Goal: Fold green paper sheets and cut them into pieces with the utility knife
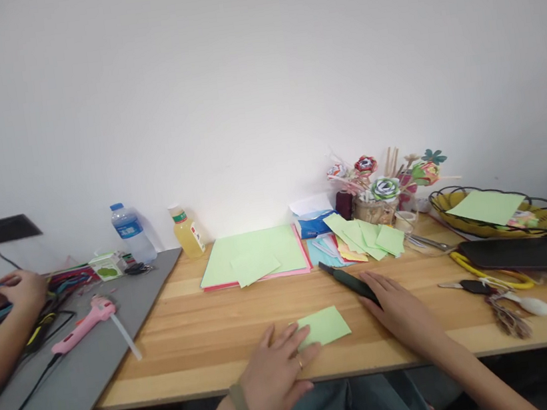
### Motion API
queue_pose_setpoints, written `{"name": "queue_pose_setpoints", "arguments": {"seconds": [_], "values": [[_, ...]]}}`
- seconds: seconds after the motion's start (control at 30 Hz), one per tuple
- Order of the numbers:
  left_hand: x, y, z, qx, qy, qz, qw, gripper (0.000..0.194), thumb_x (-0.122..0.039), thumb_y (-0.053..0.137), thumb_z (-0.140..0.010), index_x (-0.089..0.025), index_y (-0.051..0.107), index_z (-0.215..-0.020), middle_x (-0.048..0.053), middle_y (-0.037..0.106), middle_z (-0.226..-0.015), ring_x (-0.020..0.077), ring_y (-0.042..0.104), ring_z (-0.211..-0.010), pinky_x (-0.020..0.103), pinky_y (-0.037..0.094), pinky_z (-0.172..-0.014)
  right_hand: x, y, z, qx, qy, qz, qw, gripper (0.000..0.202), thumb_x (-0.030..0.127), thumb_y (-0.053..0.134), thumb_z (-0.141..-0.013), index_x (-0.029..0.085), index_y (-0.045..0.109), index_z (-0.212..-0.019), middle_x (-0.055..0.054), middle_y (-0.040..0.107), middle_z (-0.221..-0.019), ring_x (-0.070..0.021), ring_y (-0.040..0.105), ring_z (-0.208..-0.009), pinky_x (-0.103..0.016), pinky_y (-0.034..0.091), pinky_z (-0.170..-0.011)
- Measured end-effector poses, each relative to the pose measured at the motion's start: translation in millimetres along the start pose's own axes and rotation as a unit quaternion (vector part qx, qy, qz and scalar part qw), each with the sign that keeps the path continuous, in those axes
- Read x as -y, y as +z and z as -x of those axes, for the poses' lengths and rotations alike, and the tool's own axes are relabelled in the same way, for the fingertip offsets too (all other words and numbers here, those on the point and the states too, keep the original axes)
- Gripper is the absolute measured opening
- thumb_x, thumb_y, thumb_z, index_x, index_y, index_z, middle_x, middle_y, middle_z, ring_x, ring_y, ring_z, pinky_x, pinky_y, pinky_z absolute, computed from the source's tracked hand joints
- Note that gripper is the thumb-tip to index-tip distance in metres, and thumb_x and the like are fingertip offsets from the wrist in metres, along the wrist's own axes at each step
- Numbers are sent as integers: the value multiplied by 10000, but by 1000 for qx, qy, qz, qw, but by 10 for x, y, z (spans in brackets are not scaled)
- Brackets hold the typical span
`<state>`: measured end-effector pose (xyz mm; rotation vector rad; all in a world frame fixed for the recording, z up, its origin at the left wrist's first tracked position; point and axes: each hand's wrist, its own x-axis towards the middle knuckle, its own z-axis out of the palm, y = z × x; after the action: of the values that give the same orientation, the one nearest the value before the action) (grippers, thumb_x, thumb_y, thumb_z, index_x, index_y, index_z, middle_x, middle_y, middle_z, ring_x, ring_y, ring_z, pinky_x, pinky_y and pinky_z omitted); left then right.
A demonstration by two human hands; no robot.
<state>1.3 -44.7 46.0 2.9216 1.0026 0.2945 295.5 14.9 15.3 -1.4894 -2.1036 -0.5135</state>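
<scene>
Two bottles (132, 232), labels unreadable, blurred

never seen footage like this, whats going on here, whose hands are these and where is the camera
There is no machine here. The one picture comes from a camera worn on a person's head, looking forward and down, so the two arms rising from the bottom edge are that person's own.

The left hand lies flat on the wooden table, its fingers on the edge of a small green paper. The right hand rests on a dark tool; what kind of tool it is I cannot tell.

Further back lie a stack of green sheets, loose green squares, a jar of paper flowers and a wire basket. Scissors lie to the right.

The hands at the far left belong to another person, at a grey table with a pink glue gun and two bottles.
</scene>
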Motion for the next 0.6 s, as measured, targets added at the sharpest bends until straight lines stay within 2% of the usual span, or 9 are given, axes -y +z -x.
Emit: {"name": "queue_pose_setpoints", "arguments": {"seconds": [0.07, 0.17, 0.23, 0.3, 0.4, 0.47, 0.6], "values": [[-1, 29, 1, -4, -55, -13, 998, 506, -447, 494, -853, -290, 378, -1320, 65, 455, -1333, 259, 412, -1208, 478, 328, -978, -17, 48, -31, 19, -9, -11, 1000, 346, 292, 434, -861, 137, 555, -1146, -107, 635, -1101, -215, 583, -1021, -357, 472, -853], [-28, 75, 47, -48, -167, -27, 984, 635, -612, 504, -774, -267, 424, -1301, 98, 521, -1194, 268, 472, -1083, 432, 377, -910, -30, 59, -48, 32, -22, -29, 999, 328, 256, 409, -872, 143, 553, -1145, -89, 637, -1100, -194, 580, -1023, -336, 454, -880], [-23, 93, 78, -69, -200, -22, 977, 738, -652, 534, -722, -224, 414, -1312, 111, 524, -1127, 263, 478, -1030, 407, 400, -872, -25, 38, -45, 31, -20, -36, 999, 335, 250, 392, -879, 157, 539, -1165, -84, 644, -1086, -197, 598, -987, -347, 473, -847], [17, 100, 99, -80, -193, 0, 978, 698, -587, 550, -758, -200, 398, -1318, 109, 515, -1121, 245, 476, -1014, 392, 416, -864, 3, -11, -22, 24, -18, -40, 999, 352, 269, 385, -885, 167, 518, -1195, -86, 651, -1070, -206, 620, -944, -357, 503, -787], [125, 102, 117, -106, -165, 38, 980, 411, -331, 497, -868, -187, 462, -1252, 96, 526, -1119, 206, 496, -1006, 363, 443, -871, 100, -159, 74, 15, -40, -56, 998, 368, 308, 391, -889, 200, 500, -1224, -61, 654, -1077, -187, 632, -927, -326, 523, -756], [199, 107, 127, -133, -151, 50, 978, 306, -214, 441, -882, -170, 526, -1172, 102, 537, -1132, 197, 512, -1023, 353, 459, -880, 196, -305, 181, 18, -75, -68, 995, 362, 311, 407, -886, 235, 496, -1229, -17, 642, -1110, -155, 621, -956, -281, 515, -788], [317, 94, 149, -181, -138, 60, 972, 351, -121, 324, -892, -149, 524, -1179, 137, 492, -1236, 174, 544, -1032, 339, 483, -870, 405, -604, 408, 30, -158, -69, 985, 409, 248, 448, -860, 251, 459, -1269, 35, 637, -1116, -103, 624, -938, -189, 514, -749]]}}
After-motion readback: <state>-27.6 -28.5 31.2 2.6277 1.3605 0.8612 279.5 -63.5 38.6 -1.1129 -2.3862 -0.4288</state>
